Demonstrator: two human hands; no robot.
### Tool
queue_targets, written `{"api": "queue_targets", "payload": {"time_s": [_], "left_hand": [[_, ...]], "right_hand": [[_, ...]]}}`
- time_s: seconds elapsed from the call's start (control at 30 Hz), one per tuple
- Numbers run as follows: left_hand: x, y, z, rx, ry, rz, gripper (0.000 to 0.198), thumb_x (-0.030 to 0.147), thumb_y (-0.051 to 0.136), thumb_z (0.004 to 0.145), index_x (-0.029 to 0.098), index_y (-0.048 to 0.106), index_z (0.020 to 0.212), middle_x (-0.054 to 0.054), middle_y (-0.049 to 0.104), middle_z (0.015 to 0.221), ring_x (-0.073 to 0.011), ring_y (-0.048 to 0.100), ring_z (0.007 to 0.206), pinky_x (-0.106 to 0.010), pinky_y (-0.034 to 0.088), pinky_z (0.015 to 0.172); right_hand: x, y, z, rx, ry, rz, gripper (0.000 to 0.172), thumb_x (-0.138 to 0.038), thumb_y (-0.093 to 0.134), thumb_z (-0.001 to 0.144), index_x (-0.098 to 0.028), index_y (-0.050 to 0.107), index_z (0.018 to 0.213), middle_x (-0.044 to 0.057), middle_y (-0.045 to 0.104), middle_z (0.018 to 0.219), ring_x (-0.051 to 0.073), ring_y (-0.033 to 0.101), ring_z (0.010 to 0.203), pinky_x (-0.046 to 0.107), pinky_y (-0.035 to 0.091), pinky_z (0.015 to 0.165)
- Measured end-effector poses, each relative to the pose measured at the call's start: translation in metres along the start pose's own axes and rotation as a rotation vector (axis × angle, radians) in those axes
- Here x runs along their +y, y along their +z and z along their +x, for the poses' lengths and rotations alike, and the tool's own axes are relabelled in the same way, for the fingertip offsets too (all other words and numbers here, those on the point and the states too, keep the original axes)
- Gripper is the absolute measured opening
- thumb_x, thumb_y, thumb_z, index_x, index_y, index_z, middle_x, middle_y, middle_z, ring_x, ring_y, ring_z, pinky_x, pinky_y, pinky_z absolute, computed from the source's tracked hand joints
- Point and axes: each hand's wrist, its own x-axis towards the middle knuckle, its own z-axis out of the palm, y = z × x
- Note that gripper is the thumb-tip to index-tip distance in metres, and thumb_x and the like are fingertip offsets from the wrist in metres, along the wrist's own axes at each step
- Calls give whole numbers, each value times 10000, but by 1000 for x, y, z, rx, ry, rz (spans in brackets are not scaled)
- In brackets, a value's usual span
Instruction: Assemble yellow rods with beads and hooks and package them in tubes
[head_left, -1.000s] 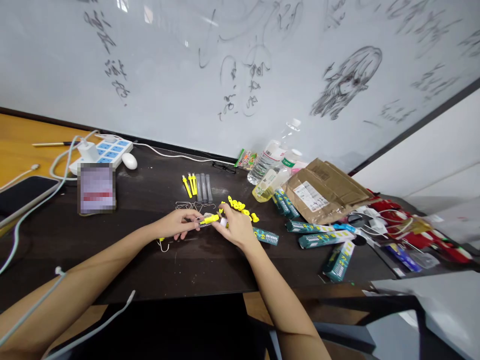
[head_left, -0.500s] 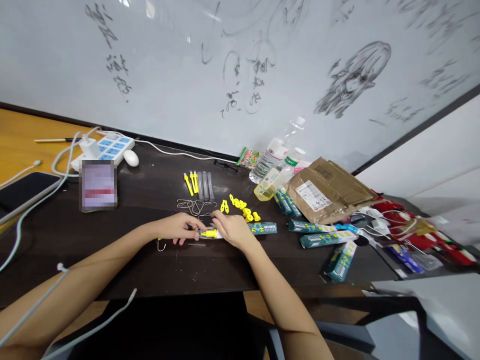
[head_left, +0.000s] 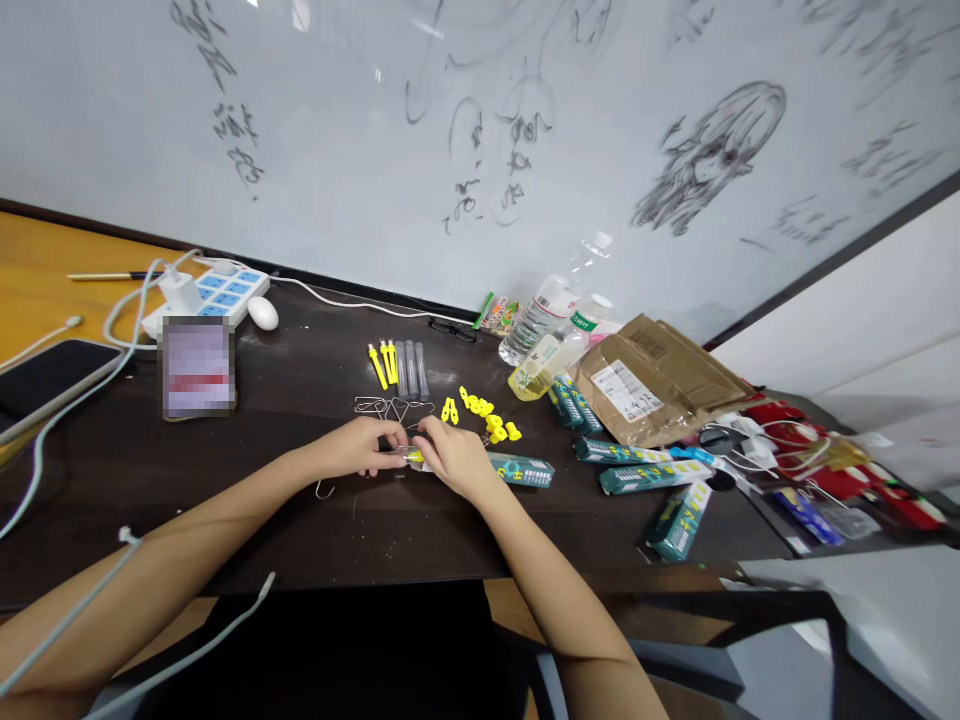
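My left hand (head_left: 367, 446) and my right hand (head_left: 454, 458) meet low over the dark table. Between them is a slim clear tube with a yellow piece (head_left: 414, 456); the fingers of both hands close on it and hide most of it. Under my left hand a small metal hook (head_left: 324, 490) pokes out. Beyond my hands lie bent wire hooks (head_left: 394, 407), several yellow rods (head_left: 377, 367) and three clear grey tubes (head_left: 411, 371). Small yellow plastic caps (head_left: 477, 405) are scattered to the right. A green box (head_left: 523, 470) lies beside my right hand.
Further right are more green boxes (head_left: 651, 478), a cardboard parcel (head_left: 654, 375) and bottles (head_left: 541, 318). On the left sit a power strip (head_left: 232, 291), a white mouse (head_left: 262, 313) and a phone (head_left: 56, 385). White cables (head_left: 90, 420) trail along the left side.
My two hands have drawn closer together, hiding more of the tube and yellow piece. My right hand has shifted slightly, showing more of the green box beside it.
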Motion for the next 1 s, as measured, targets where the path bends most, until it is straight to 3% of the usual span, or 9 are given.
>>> {"api": "queue_targets", "payload": {"time_s": [0.13,0.23,0.3,0.4,0.53,0.67,0.8,0.9,1.0], "left_hand": [[4,0,1,111,178,232,249,414,594,793,209,618,932,-14,580,911,-87,550,570,-244,449,597],[8,7,1,158,206,333,302,387,614,772,214,568,1015,-4,567,857,-128,549,656,-254,433,621],[10,12,0,183,219,377,357,348,610,759,207,515,1073,-28,561,953,-136,556,687,-267,436,639],[11,14,-3,153,257,413,446,248,574,729,205,459,1158,-69,519,1102,-146,569,746,-283,447,688],[12,5,-6,88,284,450,493,169,529,688,201,457,1175,-66,532,1075,-169,566,837,-277,440,733],[10,-4,-5,137,192,541,317,328,583,750,215,518,1039,-15,582,863,-172,566,760,-252,400,653],[6,1,-1,174,110,595,364,513,584,774,225,531,990,28,562,681,-148,534,590,-229,321,541],[7,13,2,200,126,571,372,512,575,795,224,537,1028,21,572,711,-160,561,635,-233,350,560],[7,22,3,249,163,572,416,488,573,809,212,550,1119,-35,592,928,-178,596,764,-256,407,638]], "right_hand": [[3,2,1,24,24,10,231,-333,305,980,-195,483,1029,54,639,980,157,635,802,232,368,596],[1,3,2,10,3,19,238,-300,278,982,-195,486,1030,64,629,988,161,630,808,235,383,603],[0,4,2,4,8,38,236,-281,275,979,-194,485,1042,70,628,992,166,629,808,239,393,608],[0,5,2,28,45,93,225,-246,280,967,-198,470,1078,72,626,1031,174,633,823,250,410,626],[4,4,3,50,95,160,228,-199,310,939,-202,453,1116,68,628,1073,190,640,867,268,427,656],[7,2,3,35,110,176,231,-193,324,926,-207,458,1113,66,638,1059,199,641,881,270,425,655],[7,4,3,25,123,173,233,-192,328,916,-212,471,1099,65,637,1043,192,637,831,267,421,640],[6,5,4,24,125,184,238,-179,323,907,-213,478,1085,68,622,1056,189,626,838,263,418,633],[2,5,5,44,130,212,235,-190,310,910,-211,481,1069,69,607,1060,193,614,849,267,415,632]]}}
